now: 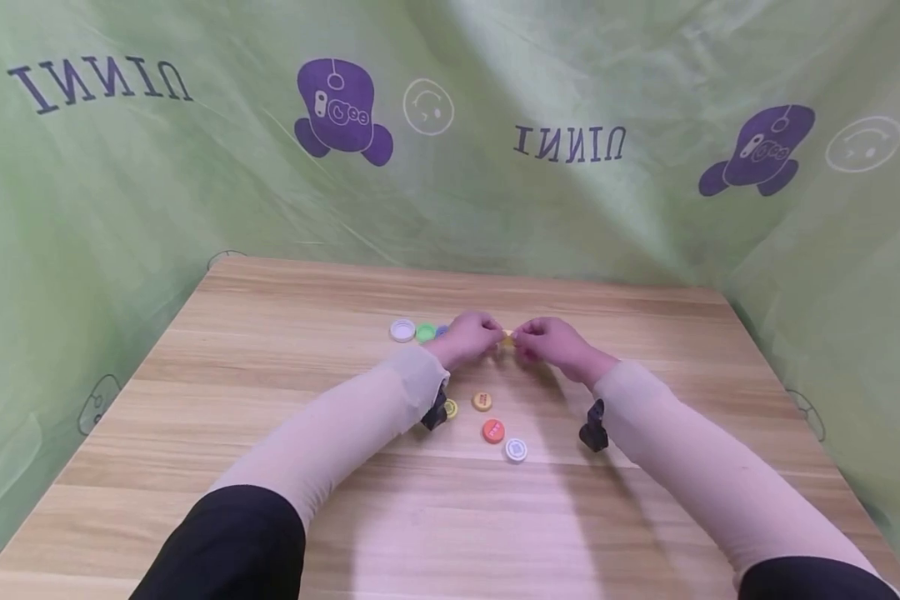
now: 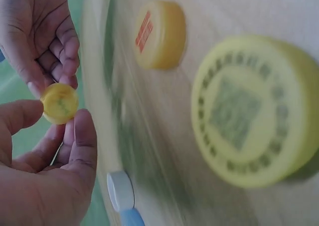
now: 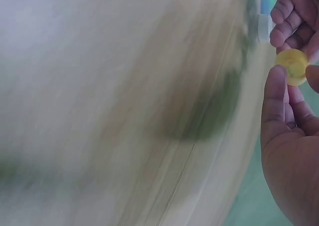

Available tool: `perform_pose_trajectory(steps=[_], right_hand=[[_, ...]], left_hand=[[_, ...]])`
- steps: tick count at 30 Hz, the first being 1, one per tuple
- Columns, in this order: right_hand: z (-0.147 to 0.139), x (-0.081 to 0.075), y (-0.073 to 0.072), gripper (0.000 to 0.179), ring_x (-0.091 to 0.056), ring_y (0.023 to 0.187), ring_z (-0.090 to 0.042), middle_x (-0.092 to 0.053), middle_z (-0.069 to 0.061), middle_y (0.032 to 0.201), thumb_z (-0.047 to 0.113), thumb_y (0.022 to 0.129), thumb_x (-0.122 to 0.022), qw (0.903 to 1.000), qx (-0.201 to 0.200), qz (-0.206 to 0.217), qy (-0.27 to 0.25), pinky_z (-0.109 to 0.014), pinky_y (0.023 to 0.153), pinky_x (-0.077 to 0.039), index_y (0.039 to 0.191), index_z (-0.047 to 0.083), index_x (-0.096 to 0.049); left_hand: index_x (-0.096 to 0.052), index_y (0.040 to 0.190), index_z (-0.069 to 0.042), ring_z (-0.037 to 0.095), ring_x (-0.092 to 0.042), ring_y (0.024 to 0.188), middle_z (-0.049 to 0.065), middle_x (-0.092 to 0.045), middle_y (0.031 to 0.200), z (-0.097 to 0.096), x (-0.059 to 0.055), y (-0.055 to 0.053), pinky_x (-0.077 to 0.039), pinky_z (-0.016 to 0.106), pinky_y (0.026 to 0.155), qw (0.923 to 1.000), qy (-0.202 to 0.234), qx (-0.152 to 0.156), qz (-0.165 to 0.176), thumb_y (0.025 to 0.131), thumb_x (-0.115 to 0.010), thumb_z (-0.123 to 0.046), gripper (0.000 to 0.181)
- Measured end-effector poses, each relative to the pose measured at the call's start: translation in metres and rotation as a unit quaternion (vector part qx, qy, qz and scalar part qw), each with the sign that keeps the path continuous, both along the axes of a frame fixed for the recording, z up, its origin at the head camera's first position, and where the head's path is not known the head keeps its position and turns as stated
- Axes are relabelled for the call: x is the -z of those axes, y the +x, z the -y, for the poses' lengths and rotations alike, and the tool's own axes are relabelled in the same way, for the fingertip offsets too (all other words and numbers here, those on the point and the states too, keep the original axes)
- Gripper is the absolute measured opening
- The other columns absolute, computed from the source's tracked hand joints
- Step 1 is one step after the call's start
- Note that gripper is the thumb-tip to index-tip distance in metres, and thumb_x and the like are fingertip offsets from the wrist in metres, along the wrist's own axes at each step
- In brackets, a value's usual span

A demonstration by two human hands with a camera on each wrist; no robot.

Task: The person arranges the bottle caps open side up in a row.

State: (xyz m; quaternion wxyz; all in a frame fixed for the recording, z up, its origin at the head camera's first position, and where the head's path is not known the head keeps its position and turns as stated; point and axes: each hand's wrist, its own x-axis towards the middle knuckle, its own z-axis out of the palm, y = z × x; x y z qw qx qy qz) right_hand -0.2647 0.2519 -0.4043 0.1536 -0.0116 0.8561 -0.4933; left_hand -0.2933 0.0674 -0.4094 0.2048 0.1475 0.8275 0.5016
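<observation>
Between the two hands is a small yellow bottle cap, raised above the far part of the table. My left hand pinches one side of it between thumb and fingers. From the opposite side my right hand holds it with its fingertips. The hollow inside of the cap faces the left wrist camera. Beside the left hand runs a row of caps: white, green and blue. Another white cap at the row's end shows in the wrist views, hidden by the left hand in the head view.
Nearer on the wooden table lie loose caps: yellow with a printed code, orange-yellow, red and white. A green cloth hangs behind and at both sides.
</observation>
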Motion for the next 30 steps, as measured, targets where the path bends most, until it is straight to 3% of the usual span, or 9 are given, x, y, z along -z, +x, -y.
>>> perform_pose_trajectory(steps=[7,11,20,24,30], right_hand=[[0.016,-0.001,-0.012,0.033,-0.065,0.105,-0.029,-0.063,-0.028,0.122,0.008,0.108,-0.052,0.9976,0.050,0.008,-0.047,-0.037,0.097,-0.056,0.131,-0.015,-0.056],[0.023,0.000,-0.020,0.031,-0.065,0.102,-0.026,-0.062,-0.022,0.115,0.010,0.108,-0.052,0.9950,0.071,0.018,-0.068,-0.035,0.096,-0.056,0.129,-0.013,-0.057],[0.029,0.008,-0.028,0.025,-0.066,0.081,-0.013,-0.060,-0.015,0.109,0.003,0.107,-0.050,0.9798,0.121,0.044,-0.153,-0.026,0.084,-0.059,0.130,-0.008,-0.052],[0.032,0.013,-0.030,0.023,-0.065,0.080,-0.012,-0.060,-0.016,0.109,0.000,0.107,-0.049,0.9775,0.124,0.050,-0.163,-0.024,0.081,-0.059,0.128,-0.009,-0.052],[0.035,0.020,-0.029,0.026,-0.063,0.079,-0.012,-0.060,-0.016,0.106,-0.004,0.105,-0.050,0.9781,0.112,0.064,-0.163,-0.022,0.078,-0.058,0.128,-0.014,-0.052]], left_hand=[[-0.056,0.134,0.006,0.033,-0.066,0.112,0.022,-0.065,0.126,0.004,-0.002,-0.011,-0.056,0.041,0.095,0.9974,0.046,-0.056,0.003,0.107,-0.055,-0.021,0.038],[-0.048,0.146,0.006,0.034,-0.065,0.116,0.024,-0.061,0.136,0.007,-0.005,-0.013,-0.053,0.042,0.100,0.9949,0.064,-0.076,0.019,0.110,-0.046,-0.027,0.049],[-0.043,0.152,0.003,0.035,-0.062,0.117,0.022,-0.056,0.143,0.010,-0.006,-0.012,-0.053,0.043,0.100,0.9948,0.064,-0.073,0.033,0.112,-0.041,-0.033,0.054],[-0.045,0.151,0.004,0.034,-0.062,0.115,0.023,-0.057,0.141,0.010,-0.006,-0.012,-0.053,0.041,0.098,0.9965,0.046,-0.068,0.015,0.112,-0.040,-0.033,0.054],[-0.053,0.143,0.005,0.033,-0.061,0.111,0.022,-0.063,0.128,0.010,-0.002,-0.014,-0.051,0.042,0.098,0.9970,-0.046,-0.049,-0.038,0.110,-0.040,-0.032,0.051]])
